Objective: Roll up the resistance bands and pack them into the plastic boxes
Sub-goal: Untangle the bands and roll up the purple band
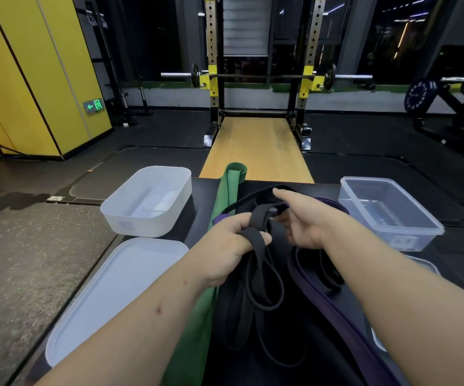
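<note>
My left hand (232, 239) grips folded loops of a black resistance band (256, 277) above a black bench (253, 369). My right hand (302, 218) is beside it, fingers extended, touching the same black band near its top fold. A green band (226, 190) lies lengthwise on the bench under my left arm. A purple band (334, 305) runs along the right side under my right arm. A white plastic box (119, 215) stands at the left and a clear plastic box (426, 227) at the right, both with no bands inside.
A white lid (108, 296) lies at the near left of the bench, and a clear lid (426, 264) peeks out behind my right arm. Beyond the bench are a wooden platform (256, 146), a squat rack with a barbell (264, 76), and a yellow wall (30, 73).
</note>
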{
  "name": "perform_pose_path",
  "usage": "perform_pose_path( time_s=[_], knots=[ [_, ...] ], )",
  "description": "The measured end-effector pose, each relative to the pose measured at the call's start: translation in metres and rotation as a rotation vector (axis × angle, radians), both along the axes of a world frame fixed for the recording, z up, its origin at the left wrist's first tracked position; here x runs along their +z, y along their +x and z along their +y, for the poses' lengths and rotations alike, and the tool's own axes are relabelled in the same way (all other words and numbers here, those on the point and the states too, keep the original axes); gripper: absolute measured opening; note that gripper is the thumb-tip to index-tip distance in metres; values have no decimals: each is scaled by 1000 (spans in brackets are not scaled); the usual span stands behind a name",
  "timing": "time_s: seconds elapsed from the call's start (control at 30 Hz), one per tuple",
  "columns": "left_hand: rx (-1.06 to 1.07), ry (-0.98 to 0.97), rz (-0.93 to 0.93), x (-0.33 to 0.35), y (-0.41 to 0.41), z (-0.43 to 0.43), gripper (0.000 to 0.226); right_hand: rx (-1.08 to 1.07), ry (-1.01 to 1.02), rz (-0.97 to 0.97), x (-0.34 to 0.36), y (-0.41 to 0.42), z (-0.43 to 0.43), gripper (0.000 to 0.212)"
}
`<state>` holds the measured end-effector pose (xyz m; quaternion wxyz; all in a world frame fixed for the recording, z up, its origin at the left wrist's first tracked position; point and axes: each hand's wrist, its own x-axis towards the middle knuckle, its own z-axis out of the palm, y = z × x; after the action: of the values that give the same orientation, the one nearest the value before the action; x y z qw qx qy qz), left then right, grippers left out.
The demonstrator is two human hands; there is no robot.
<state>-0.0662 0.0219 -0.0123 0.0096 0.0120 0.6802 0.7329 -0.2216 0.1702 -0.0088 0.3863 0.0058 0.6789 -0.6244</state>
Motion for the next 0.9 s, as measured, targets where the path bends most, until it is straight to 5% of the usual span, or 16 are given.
perform_pose_path(
  time_s=[0.1,0.5,0.9],
  knots=[
    [-16,-22,-31,-4,3,4,31,-77,-151,49,27,6,-5,24],
    [79,22,-16,5,-8,14,17,188,-273,640,124,2,-9,29],
    [44,-142,-129,-17,7,6,31,-35,-299,452,79,-7,-14,28]
  ],
)
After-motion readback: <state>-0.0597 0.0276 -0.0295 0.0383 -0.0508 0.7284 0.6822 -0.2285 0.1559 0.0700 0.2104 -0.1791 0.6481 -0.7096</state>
